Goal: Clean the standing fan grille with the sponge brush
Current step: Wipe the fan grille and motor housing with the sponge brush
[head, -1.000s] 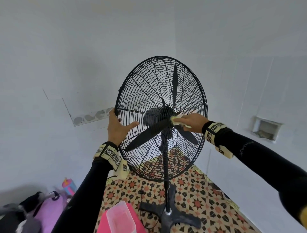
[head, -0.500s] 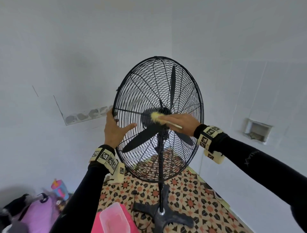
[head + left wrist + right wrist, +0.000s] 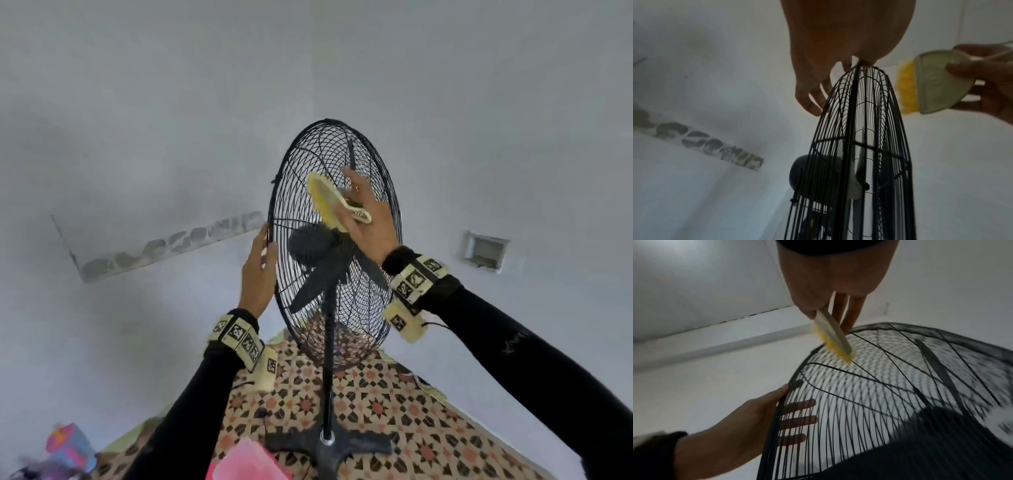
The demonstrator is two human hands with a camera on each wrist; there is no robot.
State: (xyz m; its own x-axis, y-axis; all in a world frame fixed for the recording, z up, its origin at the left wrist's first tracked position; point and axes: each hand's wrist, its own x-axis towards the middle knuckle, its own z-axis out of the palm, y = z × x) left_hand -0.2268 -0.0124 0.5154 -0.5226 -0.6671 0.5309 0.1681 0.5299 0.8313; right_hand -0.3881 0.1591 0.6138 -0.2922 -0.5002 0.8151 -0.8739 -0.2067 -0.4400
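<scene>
1. Nearest the camera, at the bottom edge of the head view, a pink container (image 3: 251, 460) sits blurred on the patterned floor (image 3: 394, 404), with the fan's black cross-shaped base (image 3: 329, 445) just beyond it.
2. Off to the lower left lies a pile of colourful things (image 3: 65, 445), too blurred to name.
3. A black pole (image 3: 329, 359) rises upright from the base to the motor housing (image 3: 308, 246).
4. The left hand (image 3: 258, 274) holds the left rim of the fan grille (image 3: 294, 192): the thumb lies on the near side of the rim, and the straight fingers (image 3: 797, 420) reach across the far side (the right wrist view shows them through the wires).
5. The right hand (image 3: 368, 219) holds the sponge brush (image 3: 334, 202), pinching its pale flat body between the thumb and the fingers.
6. The brush sits at the upper middle of the grille's front face, above the hub, tilted with its yellow bristle edge (image 3: 838, 350) turned to the wires; in the right wrist view the bristles touch the mesh near the top rim.
7. A dark blade (image 3: 351, 154) stands upright behind the wires.
8. Farthest off are the white walls (image 3: 171, 102), with a rough grey strip (image 3: 164, 246) on the left and a small square recess (image 3: 484, 251) on the right.
</scene>
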